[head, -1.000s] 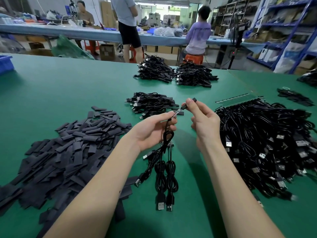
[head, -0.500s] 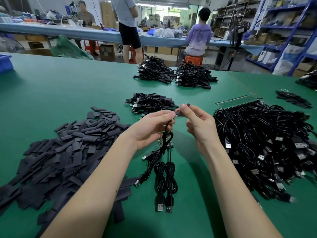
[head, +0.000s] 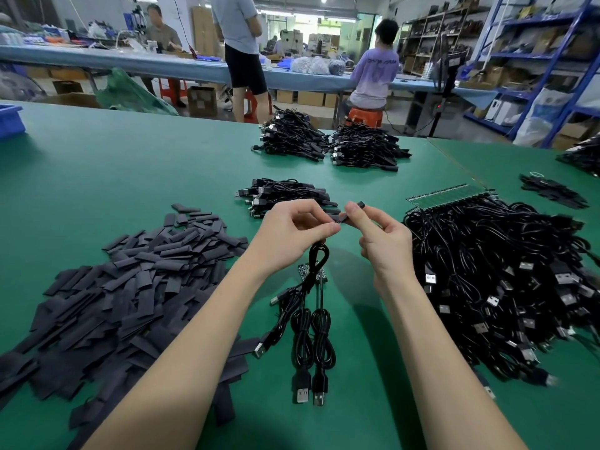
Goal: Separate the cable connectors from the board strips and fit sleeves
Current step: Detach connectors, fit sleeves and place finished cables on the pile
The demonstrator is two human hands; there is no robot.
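Observation:
My left hand (head: 292, 232) pinches the board end of a black USB cable (head: 316, 261), which loops down to the green table (head: 130, 164). My right hand (head: 380, 235) holds a short black sleeve (head: 352, 209) between thumb and forefinger, its near end touching the cable end at my left fingertips. Two small circuit boards (head: 311, 274) lie just below my hands. A few more cables (head: 311, 336) lie coiled beneath, USB plugs toward me. A heap of flat black sleeves (head: 123, 287) lies at left. A big pile of cables on board strips (head: 503, 280) lies at right.
A small cable pile (head: 285, 193) lies just beyond my hands, and two bigger ones (head: 328, 144) farther back. A clear strip holder (head: 448, 194) tops the right pile. A blue bin (head: 9, 120) sits at far left. Three people are at the bench behind.
My hands have drawn closer together and dropped slightly. The sleeve in my right hand has moved left onto the cable end held by my left hand.

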